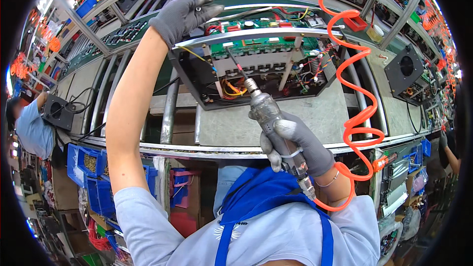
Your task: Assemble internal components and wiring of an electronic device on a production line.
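Note:
In a grey glove, my right hand wraps round the body of a pneumatic screwdriver. Its long bit points up and away, the tip in front of a green circuit board. The board sits inside an open black metal chassis with a silver bar across its top and coloured wires below. My left hand, gloved too, is raised over the chassis's far left corner. Its fingers are bent together round a small shiny metal piece, perhaps a screw or nut. Whether that hand touches the frame is unclear.
A coiled orange air hose runs from above down the right side to the screwdriver. The chassis rests on a grey board over conveyor rollers. Blue bins hang at the lower left. Another black unit stands right; a co-worker is left.

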Available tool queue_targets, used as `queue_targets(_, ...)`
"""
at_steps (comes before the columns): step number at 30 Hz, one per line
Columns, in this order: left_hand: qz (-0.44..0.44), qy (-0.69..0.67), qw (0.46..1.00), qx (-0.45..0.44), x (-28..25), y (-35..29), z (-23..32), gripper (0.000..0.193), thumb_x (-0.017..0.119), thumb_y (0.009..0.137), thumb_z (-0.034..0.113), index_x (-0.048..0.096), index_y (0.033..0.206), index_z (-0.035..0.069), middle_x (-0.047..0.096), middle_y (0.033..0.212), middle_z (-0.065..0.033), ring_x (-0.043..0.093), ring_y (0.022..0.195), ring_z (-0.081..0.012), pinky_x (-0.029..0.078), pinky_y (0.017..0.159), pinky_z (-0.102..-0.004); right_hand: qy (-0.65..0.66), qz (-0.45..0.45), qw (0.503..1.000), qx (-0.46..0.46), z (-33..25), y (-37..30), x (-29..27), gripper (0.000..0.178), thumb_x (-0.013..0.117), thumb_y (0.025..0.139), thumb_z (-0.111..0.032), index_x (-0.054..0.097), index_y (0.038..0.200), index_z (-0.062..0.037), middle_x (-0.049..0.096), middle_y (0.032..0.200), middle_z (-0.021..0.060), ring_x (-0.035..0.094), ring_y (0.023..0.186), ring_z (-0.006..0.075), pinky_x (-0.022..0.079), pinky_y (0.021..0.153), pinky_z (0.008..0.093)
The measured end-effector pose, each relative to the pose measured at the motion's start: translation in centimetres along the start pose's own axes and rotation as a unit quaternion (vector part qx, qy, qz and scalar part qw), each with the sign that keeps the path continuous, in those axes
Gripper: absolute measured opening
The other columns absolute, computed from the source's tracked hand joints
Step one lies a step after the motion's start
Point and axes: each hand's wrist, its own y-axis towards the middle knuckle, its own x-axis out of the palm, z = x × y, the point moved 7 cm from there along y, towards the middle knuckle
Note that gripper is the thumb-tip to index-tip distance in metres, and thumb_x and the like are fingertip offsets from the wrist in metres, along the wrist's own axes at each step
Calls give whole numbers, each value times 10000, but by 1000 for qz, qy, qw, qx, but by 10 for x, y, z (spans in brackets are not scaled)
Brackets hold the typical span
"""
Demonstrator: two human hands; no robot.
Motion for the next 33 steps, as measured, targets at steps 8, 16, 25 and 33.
queue_targets(8, 28, 24, 999, 30, -25, -26, 3, 342, 363, 991, 54, 428, 1275, -124, 580, 1174, -294, 647, 1049, -346, 591, 890, -355, -31, 1, 999, 22, 8, 28, 23, 444, 577, 894, -395, 474, 1114, -23, 596, 755, 95, 605, 529, 136, 505, 443, 264)
queue_targets(16, -44, 507, 854, 108, -28, -27, 0, 233, 655, 894, 182, 709, 1046, 13, 718, 930, -94, 648, 840, -133, 506, 814, -278, -16, 18, 999, 28, 13, 40, 26, 455, 572, 892, -415, 480, 1114, -28, 595, 753, 94, 606, 525, 137, 513, 448, 263)
queue_targets(25, -84, 451, 885, 80, -32, -29, -9, 201, 590, 859, 32, 685, 1029, -22, 691, 954, -71, 619, 882, -122, 491, 851, -274, 32, 9, 999, 10, 20, 41, 30, 502, 551, 898, -400, 451, 1211, -21, 588, 792, 88, 609, 578, 135, 527, 486, 264)
queue_targets(33, -106, 420, 894, 118, -31, -21, -8, 302, 635, 811, 16, 687, 1108, 1, 699, 971, -74, 614, 848, -106, 500, 823, -259, 446, -239, 862, 10, 33, 54, 61, 837, 480, 928, -565, 230, 1469, 23, 550, 876, 103, 522, 560, 142, 486, 507, 319)
